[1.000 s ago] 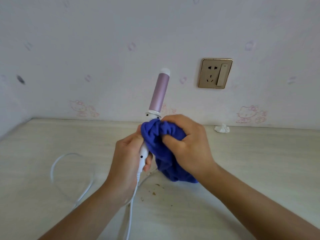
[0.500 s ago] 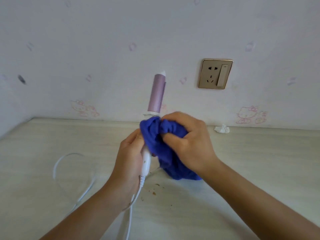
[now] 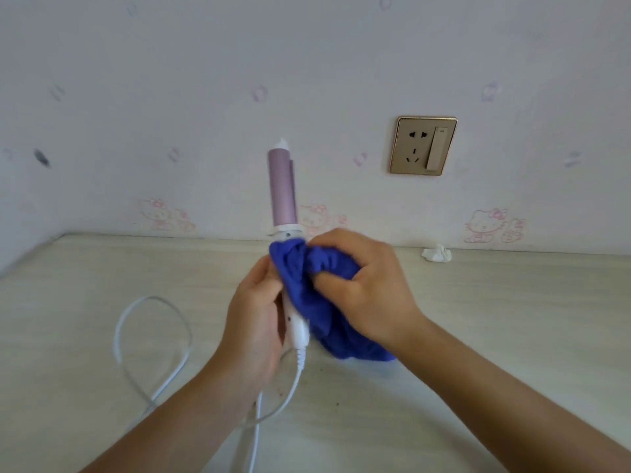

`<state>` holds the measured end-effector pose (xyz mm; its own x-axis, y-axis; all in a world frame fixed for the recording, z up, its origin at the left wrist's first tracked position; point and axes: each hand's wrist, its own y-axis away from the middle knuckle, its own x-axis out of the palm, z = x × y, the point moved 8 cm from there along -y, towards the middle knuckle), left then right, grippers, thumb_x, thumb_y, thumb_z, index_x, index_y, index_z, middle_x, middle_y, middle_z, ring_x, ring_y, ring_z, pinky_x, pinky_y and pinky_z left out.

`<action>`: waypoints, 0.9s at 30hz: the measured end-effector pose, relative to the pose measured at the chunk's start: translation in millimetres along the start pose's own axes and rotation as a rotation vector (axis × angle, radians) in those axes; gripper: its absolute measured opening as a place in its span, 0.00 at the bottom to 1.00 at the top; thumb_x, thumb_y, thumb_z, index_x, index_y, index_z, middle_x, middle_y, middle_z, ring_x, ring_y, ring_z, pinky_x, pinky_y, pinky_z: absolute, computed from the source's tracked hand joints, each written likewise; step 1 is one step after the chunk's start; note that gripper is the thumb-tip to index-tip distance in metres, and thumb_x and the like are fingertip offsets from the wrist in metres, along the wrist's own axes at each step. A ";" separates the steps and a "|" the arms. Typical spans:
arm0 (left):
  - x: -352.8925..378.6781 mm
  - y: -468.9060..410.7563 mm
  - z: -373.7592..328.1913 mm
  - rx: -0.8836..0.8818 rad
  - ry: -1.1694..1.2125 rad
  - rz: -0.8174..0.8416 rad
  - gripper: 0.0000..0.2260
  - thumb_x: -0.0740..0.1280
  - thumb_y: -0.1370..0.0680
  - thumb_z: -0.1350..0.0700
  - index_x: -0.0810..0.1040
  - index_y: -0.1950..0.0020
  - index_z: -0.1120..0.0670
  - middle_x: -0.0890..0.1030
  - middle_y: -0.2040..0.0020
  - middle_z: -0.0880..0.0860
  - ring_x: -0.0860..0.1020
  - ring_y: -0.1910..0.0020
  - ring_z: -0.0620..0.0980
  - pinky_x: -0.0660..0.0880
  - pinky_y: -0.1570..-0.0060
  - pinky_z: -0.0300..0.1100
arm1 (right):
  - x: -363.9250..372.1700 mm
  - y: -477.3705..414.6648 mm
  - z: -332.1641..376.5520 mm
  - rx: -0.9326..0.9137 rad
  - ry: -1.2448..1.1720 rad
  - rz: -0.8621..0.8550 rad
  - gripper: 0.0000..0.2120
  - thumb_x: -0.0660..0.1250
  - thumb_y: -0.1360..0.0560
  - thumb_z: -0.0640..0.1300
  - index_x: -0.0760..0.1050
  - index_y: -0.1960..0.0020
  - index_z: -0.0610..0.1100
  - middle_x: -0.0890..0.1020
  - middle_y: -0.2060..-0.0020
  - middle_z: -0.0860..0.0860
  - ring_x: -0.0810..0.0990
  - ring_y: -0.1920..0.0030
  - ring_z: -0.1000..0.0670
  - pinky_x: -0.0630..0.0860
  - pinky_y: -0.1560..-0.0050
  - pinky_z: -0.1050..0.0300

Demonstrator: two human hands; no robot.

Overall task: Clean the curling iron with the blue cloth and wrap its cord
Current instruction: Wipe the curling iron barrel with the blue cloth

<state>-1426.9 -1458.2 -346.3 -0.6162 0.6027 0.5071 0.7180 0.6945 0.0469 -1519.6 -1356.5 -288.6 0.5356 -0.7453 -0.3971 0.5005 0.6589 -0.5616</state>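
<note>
Left of our left hand (image 3: 252,322), the cord (image 3: 117,336) loops loose on the table (image 3: 512,319). That hand curls round the iron (image 3: 281,189), holding its white handle upright, pink barrel above our knuckles. Our right hand (image 3: 362,288) bunches the cloth (image 3: 307,285) against the handle's top. We judge wiping is under way; next, the cloth should climb the barrel.

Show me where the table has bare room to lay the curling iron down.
Widest bare patch: table right of the cloth, between the tissue at the wall and the right arm. Another lies behind the cord loop, toward the left corner. The middle is crowded: left hand, right hand, cloth, cord.
</note>
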 end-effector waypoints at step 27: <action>-7.0 -4.0 3.5 -0.022 -0.010 0.045 0.19 0.60 0.15 0.53 0.89 0.55 0.55 0.88 0.50 0.58 0.87 0.48 0.55 0.84 0.52 0.45 | 8.3 7.9 5.0 -0.047 0.015 -0.098 0.15 0.70 0.27 0.37 0.82 0.45 0.53 0.85 0.51 0.59 0.83 0.49 0.55 0.80 0.46 0.52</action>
<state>-1426.6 -1463.9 -353.1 -0.5858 0.6374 0.5005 0.7522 0.6575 0.0430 -1507.7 -1357.0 -292.7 0.4756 -0.8075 -0.3490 0.5172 0.5776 -0.6316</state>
